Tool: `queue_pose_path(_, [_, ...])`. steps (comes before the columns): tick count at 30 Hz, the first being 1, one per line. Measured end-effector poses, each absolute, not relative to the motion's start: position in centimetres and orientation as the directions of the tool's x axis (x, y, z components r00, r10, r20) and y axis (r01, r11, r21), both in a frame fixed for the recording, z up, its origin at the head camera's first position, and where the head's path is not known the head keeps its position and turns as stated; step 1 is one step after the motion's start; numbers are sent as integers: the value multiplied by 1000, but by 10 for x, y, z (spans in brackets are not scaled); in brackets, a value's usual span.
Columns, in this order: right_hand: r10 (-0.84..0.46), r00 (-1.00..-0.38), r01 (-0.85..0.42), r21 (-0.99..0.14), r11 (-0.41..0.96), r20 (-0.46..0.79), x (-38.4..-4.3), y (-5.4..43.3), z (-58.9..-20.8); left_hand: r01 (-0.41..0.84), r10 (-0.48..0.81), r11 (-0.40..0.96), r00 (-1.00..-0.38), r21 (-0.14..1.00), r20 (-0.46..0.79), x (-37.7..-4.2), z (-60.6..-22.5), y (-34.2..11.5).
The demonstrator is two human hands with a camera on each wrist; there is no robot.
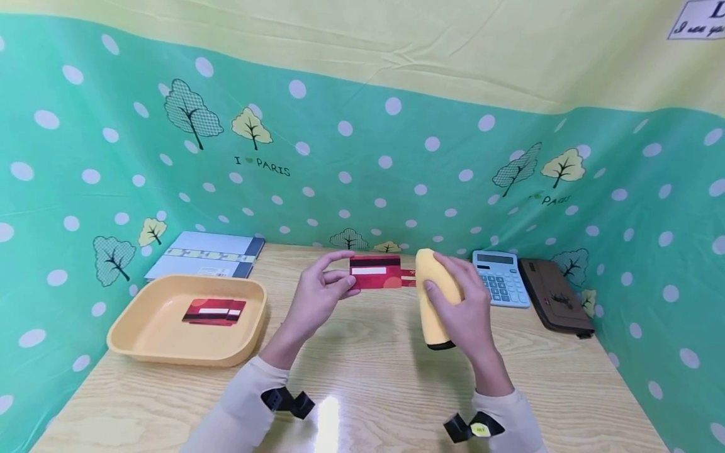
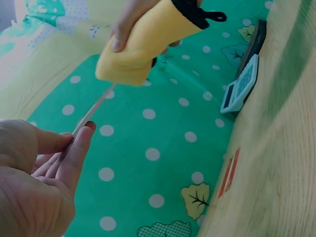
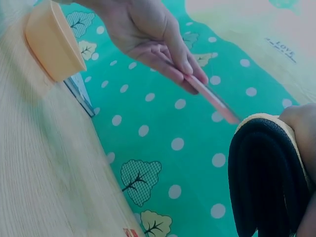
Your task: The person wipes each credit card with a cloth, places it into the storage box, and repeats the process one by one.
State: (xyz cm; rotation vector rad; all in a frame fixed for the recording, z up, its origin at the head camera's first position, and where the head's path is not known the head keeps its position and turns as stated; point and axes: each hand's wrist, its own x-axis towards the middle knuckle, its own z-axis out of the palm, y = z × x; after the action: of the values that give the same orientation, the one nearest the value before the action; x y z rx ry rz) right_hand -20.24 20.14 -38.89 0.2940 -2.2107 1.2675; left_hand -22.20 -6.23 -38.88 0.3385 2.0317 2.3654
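Observation:
My left hand pinches a red card with a dark stripe and a white strip, between thumb and fingers above the table. In the left wrist view the card shows nearly edge-on. My right hand grips a folded yellow cloth with black trim; its black loop sticks out in the left wrist view, and its dark inner side faces the right wrist camera. The card's far edge is close to the cloth; whether they touch I cannot tell.
Red cards lie inside a yellow tray at left, with a notebook behind it. Another red piece lies on the table towards the back. A blue calculator and a brown zipped case lie at right.

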Motion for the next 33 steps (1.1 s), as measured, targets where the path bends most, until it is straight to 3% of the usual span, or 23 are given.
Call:
queue_pose_path(9, [51, -820, -466, -718, 517, 570, -200, 191, -392, 165, 155, -148, -970, 975, 188, -220, -394, -56])
queue_pose_path(17, [41, -811, -473, -695, 542, 583, -202, 182, -402, 129, 189, -220, -967, 967, 172, -216, -395, -49])
queue_pose_path(28, [-12, -757, -545, -621, 563, 653, -197, 164, -409, 114, 216, -234, -962, 966, 166, -210, -397, -37])
queue_pose_path(33, [-47, -703, -609, -567, 555, 709, -191, 153, -410, 118, 207, -238, -964, 964, 169, -210, -398, -37])
